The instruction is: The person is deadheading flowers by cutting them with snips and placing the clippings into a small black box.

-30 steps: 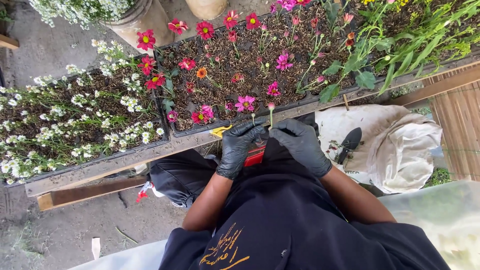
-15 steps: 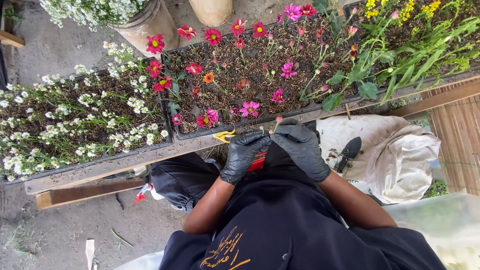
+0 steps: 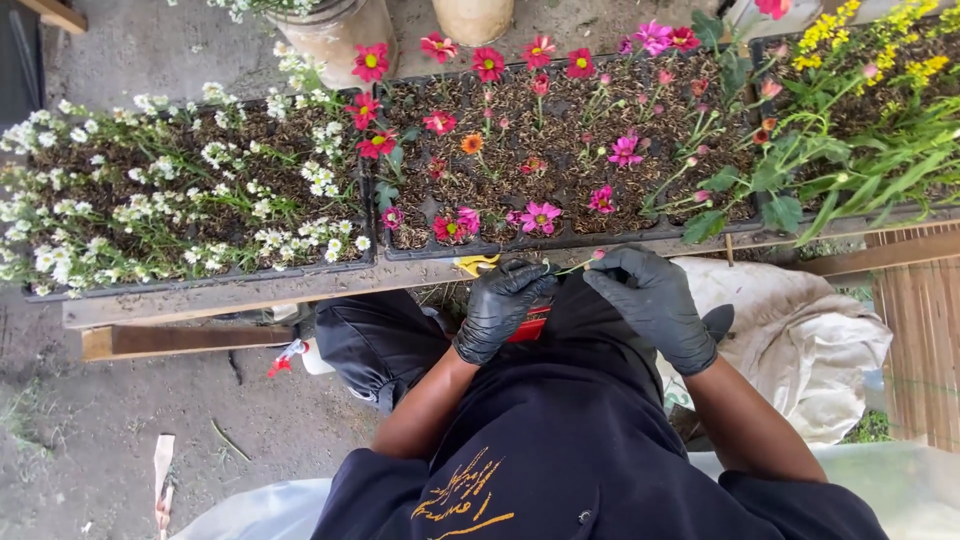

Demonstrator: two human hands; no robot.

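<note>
At nine o'clock a seedling tray of white flowers (image 3: 180, 200) sits on the long plank surface (image 3: 250, 292), touching the next tray along. At eleven to one o'clock lies the tray of pink and red flowers (image 3: 560, 150), blooms thickest along its far and left edges, bare soil showing between the stems. At the middle of the view the left hand (image 3: 503, 308), in a black glove, is curled with its fingertips pressed together around the lower end of a cut flower stem (image 3: 572, 266); a yellow-handled tool (image 3: 478, 264) shows just beside its knuckles at the plank edge, and something red (image 3: 528, 326) peeks out under the palm. The right hand (image 3: 650, 300), also gloved, pinches the stem nearer its pink bud (image 3: 598, 255), fingers closed lightly.

The step in hand looks like trimming or cleaning a single picked stem, held just in front of the pink tray's near rim and above the person's lap. The stem's long axis runs roughly from eight o'clock to two o'clock, bud end pointing toward two. The next move likely calls for a steady pinch from the right hand while the left works the stem's base.

At three o'clock a tray of yellow flowers (image 3: 880, 120) leans leafy, with a pale cloth sack (image 3: 800, 340) below it
</note>
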